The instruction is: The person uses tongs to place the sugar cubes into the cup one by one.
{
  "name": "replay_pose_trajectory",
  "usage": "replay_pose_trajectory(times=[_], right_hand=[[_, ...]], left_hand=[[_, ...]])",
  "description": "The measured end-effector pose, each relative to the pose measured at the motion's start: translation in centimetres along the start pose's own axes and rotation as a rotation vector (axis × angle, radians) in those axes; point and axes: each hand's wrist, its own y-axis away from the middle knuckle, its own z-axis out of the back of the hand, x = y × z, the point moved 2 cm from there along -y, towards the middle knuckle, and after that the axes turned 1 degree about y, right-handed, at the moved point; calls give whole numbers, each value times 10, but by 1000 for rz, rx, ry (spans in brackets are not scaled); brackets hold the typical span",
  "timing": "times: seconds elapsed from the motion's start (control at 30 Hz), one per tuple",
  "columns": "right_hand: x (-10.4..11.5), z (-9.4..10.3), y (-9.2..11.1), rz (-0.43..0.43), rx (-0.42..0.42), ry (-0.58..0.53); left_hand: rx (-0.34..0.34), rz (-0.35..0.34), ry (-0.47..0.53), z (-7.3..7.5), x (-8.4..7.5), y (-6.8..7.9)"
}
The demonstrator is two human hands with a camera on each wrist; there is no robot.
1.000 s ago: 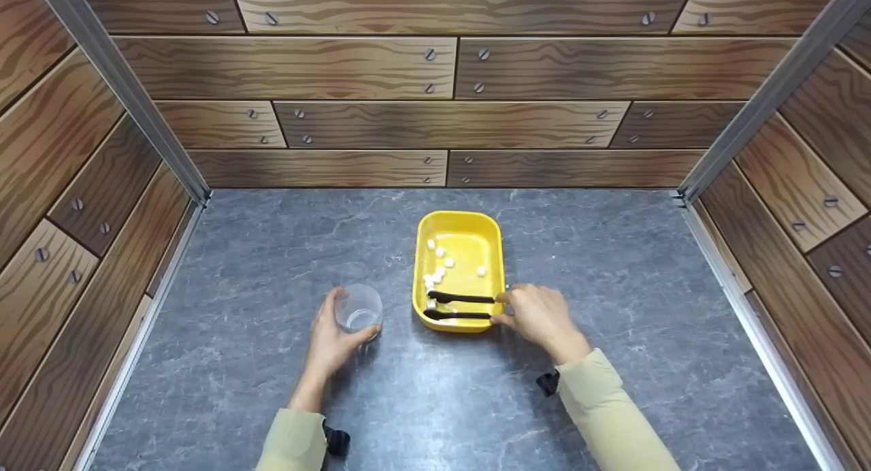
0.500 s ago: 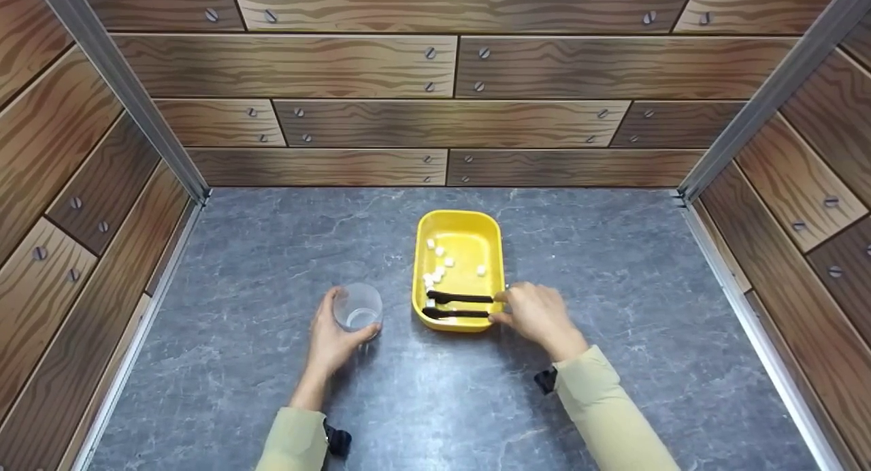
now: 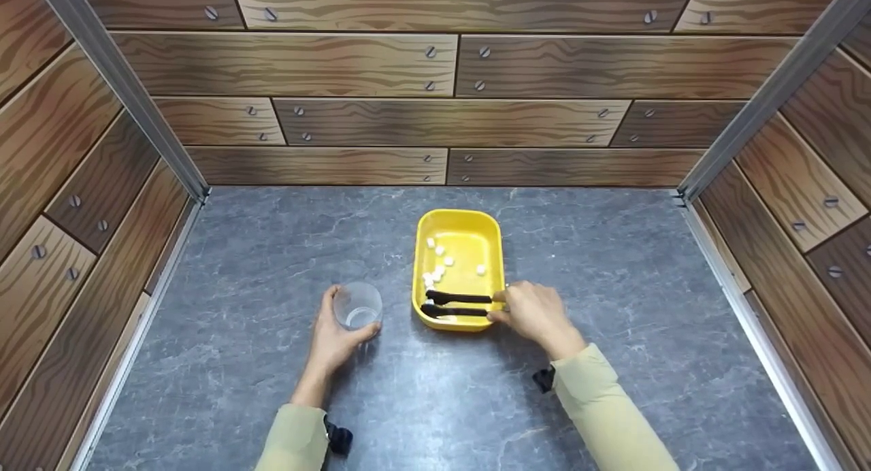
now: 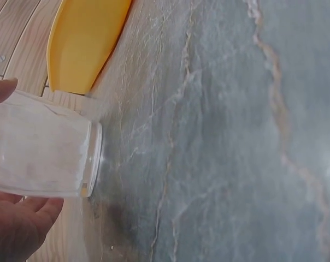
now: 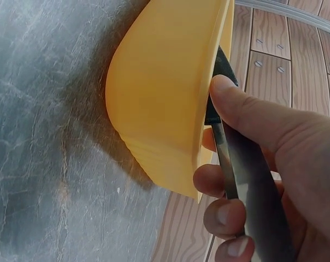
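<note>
My left hand [image 3: 335, 338] grips a clear cup [image 3: 358, 306], thumb at its near side and fingers at its far left. In the left wrist view the cup [image 4: 42, 144] seems to have nothing in it. With my right hand [image 3: 537, 314] I hold tongs [image 3: 463, 298] that have black tips and metal handles [image 5: 252, 180]. The tips reach down into a yellow tray [image 3: 500, 253], near its front left corner. Several small white cubes [image 3: 448, 261] lie in the tray. One white cube [image 3: 429, 302] shows between the tips; whether they touch it I cannot tell.
A grey marbled table [image 3: 435, 403] lies under everything. Wood-patterned panels [image 3: 367, 120] stand at the back and both sides, with metal rails [image 3: 755, 342] along the side edges. The cup is left of the tray, with a strip of table between them.
The tongs' tips have drawn slightly closer together around the cube near the tray's front left corner. My left hand and the cup have stayed put.
</note>
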Motion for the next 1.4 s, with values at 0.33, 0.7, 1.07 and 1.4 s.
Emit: replay_pose_trajectory(times=[0.33, 0.7, 1.07, 1.4], right_hand=[[1, -2, 3, 10, -30, 19], [0, -6, 5, -1, -53, -23], [0, -4, 13, -71, -82, -90], [1, -3, 19, -137, -100, -183]], left_hand=[[27, 1, -27, 0, 0, -1], [26, -5, -1, 1, 2, 0], [35, -3, -4, 1, 2, 0], [32, -13, 7, 0, 1, -1]])
